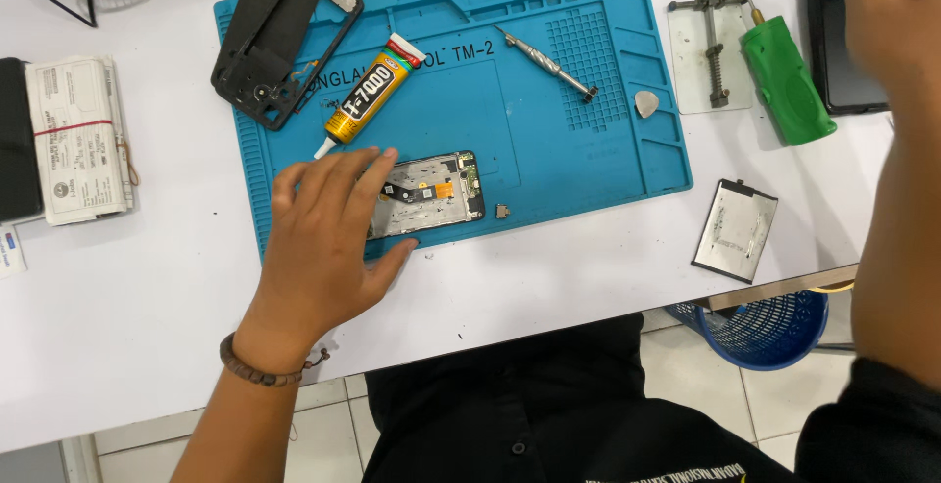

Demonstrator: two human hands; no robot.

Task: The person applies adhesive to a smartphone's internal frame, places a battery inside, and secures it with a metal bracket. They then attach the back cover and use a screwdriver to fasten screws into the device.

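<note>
Blue rubber work mat [588, 165] lies on a white table [147, 287] in front of me. My left hand [323, 238] rests palm down, fingers spread, on the near left part of the mat, covering the left end of an opened phone [431, 194]; my thumb touches the phone's near edge, and the hand presses flat rather than closing around it. The phone lies face down with its back off, showing metal plates and an orange strip inside. Just beyond my fingertips a yellow glue tube [368, 96] lies tilted, its nozzle pointing toward my hand. A black phone frame [284, 37] sits at the far left corner of the mat, and a metal screwdriver [547, 64] lies toward the far right. My right hand [882, 13] is raised at the far right edge, blurred and cut off, so I cannot tell whether it grips anything. On the table right of the mat are a green-handled tool [787, 81] and, nearer, a flat silver battery [735, 230].
</note>
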